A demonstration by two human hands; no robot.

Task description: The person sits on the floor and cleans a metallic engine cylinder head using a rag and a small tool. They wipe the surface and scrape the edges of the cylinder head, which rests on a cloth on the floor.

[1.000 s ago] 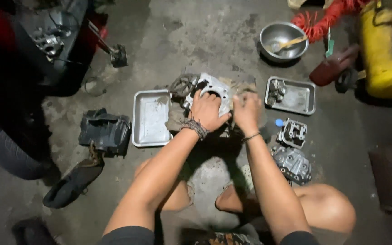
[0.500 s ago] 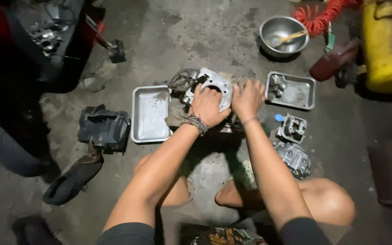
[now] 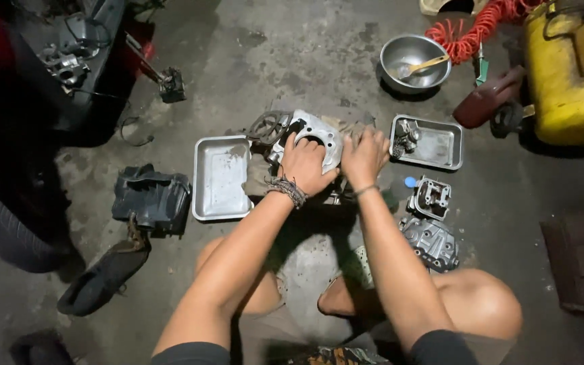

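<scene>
Head view: left hand [image 3: 303, 164] and right hand [image 3: 363, 154] both press down on the cylinder [image 3: 319, 132], gripping it, covering most of it.

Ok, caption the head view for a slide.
Both hands, left and right, press on a grey metal engine part between two metal trays on a concrete floor.

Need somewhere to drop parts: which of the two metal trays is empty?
The larger tray, left of the left hand, beside the black cover. It lies bare, while the smaller tray, right of the right hand, holds small parts.
</scene>
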